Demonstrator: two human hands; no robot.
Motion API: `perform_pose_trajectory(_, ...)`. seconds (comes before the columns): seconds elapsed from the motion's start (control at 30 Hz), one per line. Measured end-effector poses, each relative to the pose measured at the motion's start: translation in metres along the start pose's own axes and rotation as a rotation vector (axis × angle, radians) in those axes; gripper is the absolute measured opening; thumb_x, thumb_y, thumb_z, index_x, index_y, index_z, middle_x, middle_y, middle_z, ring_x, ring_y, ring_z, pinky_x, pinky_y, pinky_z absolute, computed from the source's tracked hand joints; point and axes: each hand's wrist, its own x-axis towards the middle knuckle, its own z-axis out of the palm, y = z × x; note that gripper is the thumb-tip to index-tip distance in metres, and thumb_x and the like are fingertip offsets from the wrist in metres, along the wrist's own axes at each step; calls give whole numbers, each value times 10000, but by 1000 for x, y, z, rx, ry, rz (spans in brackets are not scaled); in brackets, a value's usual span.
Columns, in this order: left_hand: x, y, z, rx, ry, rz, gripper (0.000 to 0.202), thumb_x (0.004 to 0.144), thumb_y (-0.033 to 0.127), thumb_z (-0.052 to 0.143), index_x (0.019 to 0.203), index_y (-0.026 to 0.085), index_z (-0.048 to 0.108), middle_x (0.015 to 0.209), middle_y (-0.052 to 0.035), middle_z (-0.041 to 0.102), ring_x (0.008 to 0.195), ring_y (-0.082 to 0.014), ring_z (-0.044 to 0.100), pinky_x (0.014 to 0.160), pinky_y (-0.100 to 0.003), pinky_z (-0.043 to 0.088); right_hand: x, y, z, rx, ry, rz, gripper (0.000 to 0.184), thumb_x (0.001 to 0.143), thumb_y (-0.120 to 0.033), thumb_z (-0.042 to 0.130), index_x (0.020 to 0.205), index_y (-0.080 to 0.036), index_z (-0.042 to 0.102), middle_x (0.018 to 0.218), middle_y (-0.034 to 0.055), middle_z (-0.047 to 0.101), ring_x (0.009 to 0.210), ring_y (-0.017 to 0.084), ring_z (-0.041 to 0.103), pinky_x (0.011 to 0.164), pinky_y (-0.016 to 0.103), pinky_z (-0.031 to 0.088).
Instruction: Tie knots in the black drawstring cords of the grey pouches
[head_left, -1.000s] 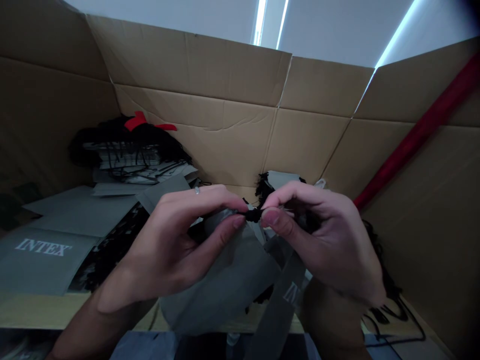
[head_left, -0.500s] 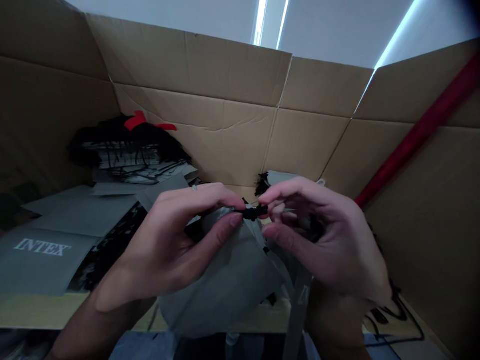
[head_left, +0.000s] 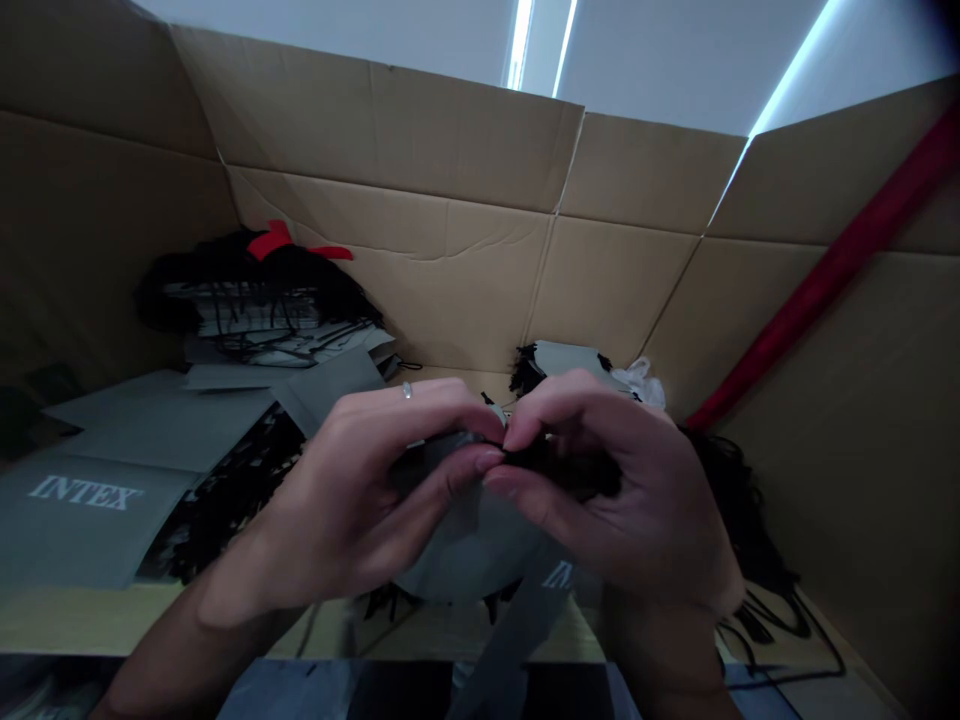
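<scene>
"Between the cardboard walls [head_left: 442, 270], what are the hands doing?"

"Pressed close — the left hand [head_left: 345, 495] and right hand [head_left: 622, 490] pinch a black cord [head_left: 559, 465] on a gray fabric bag [head_left: 465, 540], above a wooden table [head_left: 97, 618]."

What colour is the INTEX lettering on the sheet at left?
The INTEX lettering is white on grey, clearest in the head view.

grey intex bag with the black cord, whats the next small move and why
Probably tease the bunched black cord out a little with the right hand: it sits mostly hidden in those fingers, right against the grey bag edge pinched by the left hand.
</scene>
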Motion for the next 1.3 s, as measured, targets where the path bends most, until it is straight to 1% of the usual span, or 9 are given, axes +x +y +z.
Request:
perform_pose_trajectory(0.17,-1,8,0,-47,-13,-48,89,1152,186,729,1086,224,776,877,12,748,737,-132,665,684,-272,538,-1,1,-1,57,-19,-14,320,912,-107,1006,1011,-290,764,907,-55,772,717,118,663,640,247,558)
perform_pose_trajectory(0.23,-1,9,0,-70,18,-76,103,1147,182,746,1055,226,767,872,17,740,742,-132,664,691,-274,541,-2,2,-1,65,-1,-15,321,900,-135,1034,1016,-293,781,898,-46,779,706,127,666,599,249,542)
perform_pose_trajectory(0.37,0,5,1,-56,24,-12,95,1150,169,732,1076,225,750,912,9,759,776,-134,683,701,-267,546,-2,0,3,8,86,5,217,952,-225,1022,1013,-305,830,929,-8,818,720,161,703,589,288,572)
perform_pose_trajectory(0.57,5,2,1,-17,-131,-27,125,1193,190,614,1124,208,717,910,11,773,717,-124,662,642,-248,523,1,0,-1,23,8,-22,171,994,-223,1002,1024,-331,872,963,-11,850,804,184,750,729,342,629)
perform_pose_trajectory(0.67,4,1,0,-58,-199,-10,157,1162,184,619,1014,216,662,810,22,714,642,-128,600,580,-272,467,4,4,-5,91,-56,-50,222,940,-219,1064,1032,-294,877,929,-25,841,780,155,743,712,295,615)
perform_pose_trajectory(0.87,2,0,0,-68,-212,68,220,1127,136,640,924,220,637,714,54,570,591,-110,501,574,-292,406,7,8,-4,308,-117,-32,253,895,-170,1089,974,-241,860,859,-49,818,723,101,722,654,208,575)
perform_pose_trajectory(1.0,5,-1,3,-230,-177,49,238,1103,126,663,893,226,615,724,39,542,636,-127,545,602,-284,453,9,10,2,419,-100,-21,274,878,-137,1093,945,-230,844,866,-40,810,720,103,721,639,197,582)
perform_pose_trajectory(1.13,9,-6,4,-358,-205,73,275,1093,105,662,854,220,589,713,32,536,634,-130,552,600,-264,473,7,12,14,514,-31,-24,299,851,-162,1118,906,-217,829,819,-41,781,683,103,692,624,205,593)
perform_pose_trajectory(1.3,7,-8,-2,-411,-209,59,297,1121,129,653,841,208,595,699,47,531,608,-113,524,576,-240,450,4,10,16,485,33,-7,223,935,-248,1074,953,-236,852,869,-24,798,726,110,714,666,211,623)
